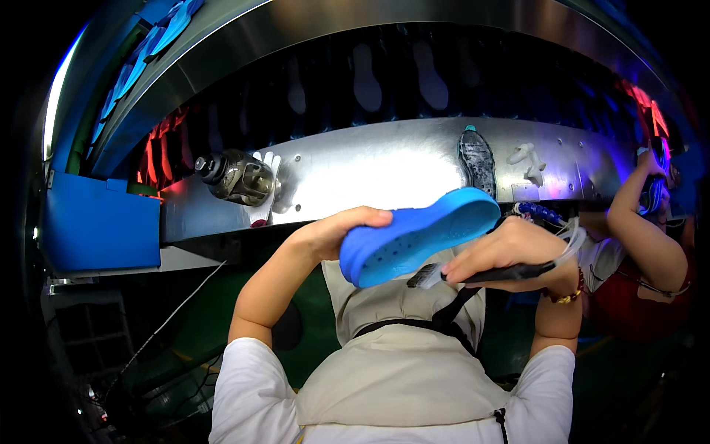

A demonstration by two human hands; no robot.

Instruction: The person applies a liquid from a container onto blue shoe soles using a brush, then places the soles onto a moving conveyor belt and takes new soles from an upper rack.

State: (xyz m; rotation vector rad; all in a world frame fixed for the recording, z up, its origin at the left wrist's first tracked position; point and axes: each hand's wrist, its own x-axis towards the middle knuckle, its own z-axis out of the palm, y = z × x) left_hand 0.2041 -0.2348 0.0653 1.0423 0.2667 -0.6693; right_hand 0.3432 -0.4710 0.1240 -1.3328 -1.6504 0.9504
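A blue shoe sole (pixel 421 233), light blue on its inner face with small dark holes toward the heel, is tilted up in front of my lap. My left hand (pixel 340 229) grips it by the heel end, thumb along the upper edge. In my right hand (pixel 514 251) is a brush (pixel 510 274) with a black handle, its flat bristles pointing left just below the sole's lower edge. Whether the bristles touch the sole I cannot tell. A clear tube (pixel 573 240) runs by my right wrist.
On the steel ledge (pixel 370 163) ahead lie a dark-patterned outsole (pixel 477 159), a crumpled white piece (pixel 526 161) and a dark translucent bottle (pixel 240 177) beside a white glove (pixel 272 166). Soles (pixel 366 78) stand in the dark space behind. A co-worker's arm (pixel 643 229) is at right.
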